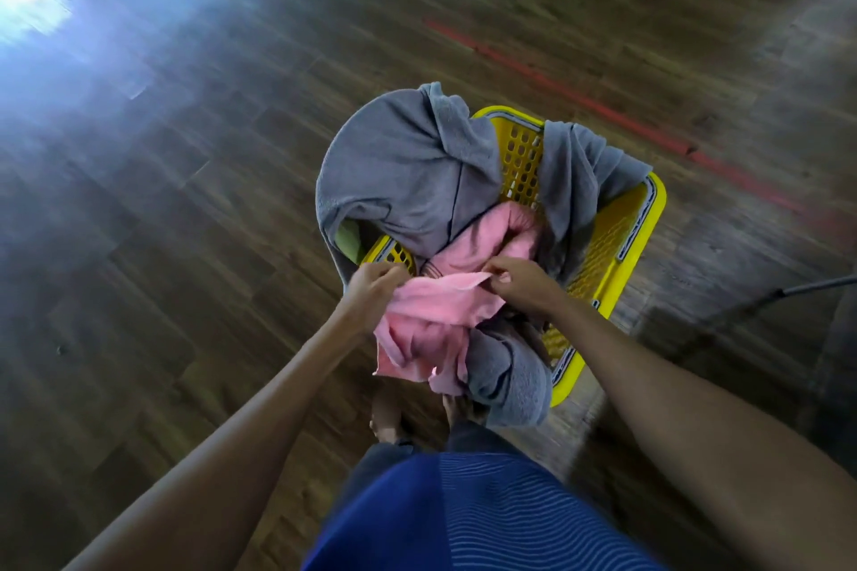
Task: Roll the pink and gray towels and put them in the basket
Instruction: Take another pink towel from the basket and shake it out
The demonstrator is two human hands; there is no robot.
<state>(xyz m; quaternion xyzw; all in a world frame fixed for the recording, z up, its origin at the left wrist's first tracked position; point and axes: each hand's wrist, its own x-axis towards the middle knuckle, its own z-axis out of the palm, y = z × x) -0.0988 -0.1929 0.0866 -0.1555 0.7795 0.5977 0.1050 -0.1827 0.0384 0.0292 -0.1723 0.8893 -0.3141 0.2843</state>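
Note:
A yellow perforated basket (617,241) stands on the wooden floor in front of me. A large gray towel (399,172) is draped loosely over its far and left rim, and more gray towel (505,376) hangs over the near rim. A pink towel (431,320) lies crumpled in the basket and spills toward me. My left hand (371,287) pinches the pink towel's left edge. My right hand (519,283) pinches the same edge further right. Both towels are unrolled.
Red tape lines (570,93) cross the wood floor (185,199) beyond the basket. A thin dark metal leg (788,292) juts in at the right. Something green (350,239) peeks out under the gray towel. My feet (385,417) are just below the basket.

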